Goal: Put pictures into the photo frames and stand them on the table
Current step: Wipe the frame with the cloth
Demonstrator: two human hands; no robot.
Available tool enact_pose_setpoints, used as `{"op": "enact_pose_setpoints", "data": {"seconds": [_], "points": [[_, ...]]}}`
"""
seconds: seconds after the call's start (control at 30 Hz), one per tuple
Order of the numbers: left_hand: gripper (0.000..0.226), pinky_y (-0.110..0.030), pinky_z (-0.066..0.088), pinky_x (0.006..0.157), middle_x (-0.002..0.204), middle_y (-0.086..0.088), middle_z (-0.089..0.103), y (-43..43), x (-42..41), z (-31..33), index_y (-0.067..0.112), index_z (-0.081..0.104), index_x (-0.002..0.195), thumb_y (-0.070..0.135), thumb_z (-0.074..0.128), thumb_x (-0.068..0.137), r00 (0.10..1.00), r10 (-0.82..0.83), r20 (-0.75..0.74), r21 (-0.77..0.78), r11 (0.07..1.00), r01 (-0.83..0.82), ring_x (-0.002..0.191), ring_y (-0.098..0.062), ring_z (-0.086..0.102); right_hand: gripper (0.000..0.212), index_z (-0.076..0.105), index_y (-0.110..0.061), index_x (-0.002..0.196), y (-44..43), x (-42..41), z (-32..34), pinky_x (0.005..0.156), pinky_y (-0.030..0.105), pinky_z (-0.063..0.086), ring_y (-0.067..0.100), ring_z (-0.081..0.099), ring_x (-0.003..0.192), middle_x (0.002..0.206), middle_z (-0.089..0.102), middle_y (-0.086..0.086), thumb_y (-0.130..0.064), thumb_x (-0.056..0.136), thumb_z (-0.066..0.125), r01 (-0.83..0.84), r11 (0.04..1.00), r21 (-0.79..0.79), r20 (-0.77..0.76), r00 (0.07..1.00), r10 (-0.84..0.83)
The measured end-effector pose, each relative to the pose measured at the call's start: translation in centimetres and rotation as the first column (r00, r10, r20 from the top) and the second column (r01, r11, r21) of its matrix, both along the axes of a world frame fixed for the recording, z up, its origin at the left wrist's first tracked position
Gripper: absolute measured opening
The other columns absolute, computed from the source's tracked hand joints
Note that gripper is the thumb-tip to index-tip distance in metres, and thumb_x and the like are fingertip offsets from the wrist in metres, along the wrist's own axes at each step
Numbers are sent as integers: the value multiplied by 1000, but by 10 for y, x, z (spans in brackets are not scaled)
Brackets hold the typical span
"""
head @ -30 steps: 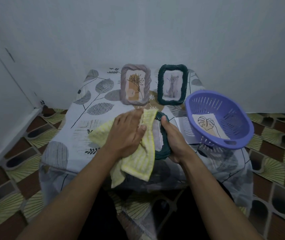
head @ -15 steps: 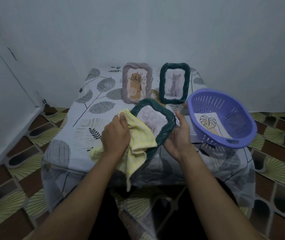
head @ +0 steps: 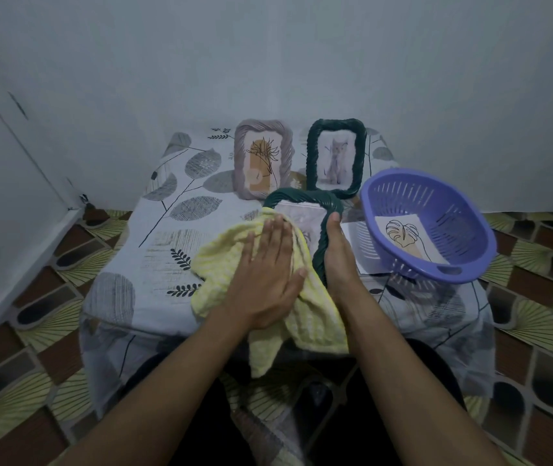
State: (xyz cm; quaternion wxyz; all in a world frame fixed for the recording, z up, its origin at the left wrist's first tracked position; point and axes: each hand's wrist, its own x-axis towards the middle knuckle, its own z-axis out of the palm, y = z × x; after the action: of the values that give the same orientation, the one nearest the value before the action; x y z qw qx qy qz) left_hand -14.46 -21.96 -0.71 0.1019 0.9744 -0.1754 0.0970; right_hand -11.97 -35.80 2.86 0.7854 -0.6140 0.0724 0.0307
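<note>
At table [head: 181, 230] centre, left hand [head: 268, 274] is lying flat, fingers straight, pressing a yellow checked cloth [head: 221, 264] onto a dark green rope-rimmed photo frame [head: 302, 198]; right hand [head: 337, 260] is gripping its 3 o'clock edge, thumb over the rim. Wiping well is likely needing light pressure and a firm grip. At 12 o'clock, a mauve frame [head: 263, 159] and second green frame [head: 335, 156] are standing filled. At 2 o'clock, a purple plastic basket [head: 436, 196] is holding a leaf print [head: 406, 237].

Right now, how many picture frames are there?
3. A mauve frame and a green frame stand at the back; a second green frame is in the right hand, partly under the yellow cloth.
</note>
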Motion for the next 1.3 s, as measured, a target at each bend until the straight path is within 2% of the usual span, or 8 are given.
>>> {"op": "enact_pose_setpoints", "data": {"seconds": [0.07, 0.33, 0.57, 0.67, 0.9, 1.07, 1.2, 1.3], "points": [[75, -48, -8, 122, 159, 0, -28, 10, 11, 4, 15, -19, 153, 56, 1, 93, 1000, 15, 17, -24, 1000, -15, 146, -14, -29, 43, 51, -22, 137, 3, -3, -1, 60, 4, 46, 0, 57, 94, 110, 59, -16, -45, 107, 31, -26, 1000, 6, -2, 1000, 26], [78, -44, 6, 122, 165, -15, 3, 7, 41, 43, 2, 3, 156, 49, 19, 97, 905, 425, -9, -416, 822, -389, 153, -25, 0, 42, 66, -14, 117, 22, -13, 2, 87, 34, 58, 21, 72, 103, 109, 75, 7, -42, 106, 37, -138, 990, 11, 27, 990, 138], [68, -46, 3, 124, 165, -12, 10, -14, 18, 24, 4, 9, 156, 32, 18, 96, 971, 17, 237, -240, 970, 42, 153, -23, 3, 35, 68, -21, 112, 12, -9, 4, 89, 21, 54, 8, 69, 104, 108, 74, -4, -35, 108, 36, -123, 988, -90, 109, 985, 133], [67, -48, 5, 123, 166, -6, 11, -2, 23, 24, 10, 8, 158, 38, 19, 98, 962, -62, 265, -148, 983, 104, 153, -19, 4, 40, 68, -16, 118, 10, -11, 2, 98, 35, 53, 17, 68, 111, 114, 74, 4, -37, 108, 35, -110, 990, -84, 111, 987, 119], [53, -46, 30, 102, 121, -11, 57, 0, 42, 45, 10, 50, 120, 45, 20, 96, 912, 407, 55, -488, 808, -331, 116, -31, 49, 45, 70, -13, 118, 8, -13, 8, 96, 48, 54, 25, 71, 104, 108, 76, 9, -43, 106, 38, -112, 991, -69, 84, 990, 117], [57, -48, 19, 118, 137, -13, 51, -19, 31, 45, 6, 44, 137, 36, 22, 94, 938, 261, 229, -386, 909, -158, 131, -29, 42, 44, 71, -8, 108, 6, -12, 8, 89, 43, 54, 30, 70, 101, 107, 73, 21, -40, 105, 41, -123, 990, -67, 81, 988, 129], [65, -45, 3, 124, 163, -10, 19, -22, 21, 34, 5, 18, 156, 32, 17, 97, 971, -58, 230, -260, 958, 119, 152, -21, 10, 40, 70, -20, 96, -1, -6, 3, 75, 20, 56, 6, 72, 82, 85, 76, -6, -39, 107, 36, -121, 991, -59, 66, 990, 125], [65, -45, 3, 124, 166, -7, -3, -19, 13, 17, 7, 0, 157, 38, 12, 101, 964, -208, 167, -93, 970, 226, 153, -17, -10, 42, 71, -27, 91, -7, 0, 1, 83, 27, 56, 2, 71, 82, 81, 76, -13, -43, 106, 36, -49, 996, -69, 51, 997, 53]]}}
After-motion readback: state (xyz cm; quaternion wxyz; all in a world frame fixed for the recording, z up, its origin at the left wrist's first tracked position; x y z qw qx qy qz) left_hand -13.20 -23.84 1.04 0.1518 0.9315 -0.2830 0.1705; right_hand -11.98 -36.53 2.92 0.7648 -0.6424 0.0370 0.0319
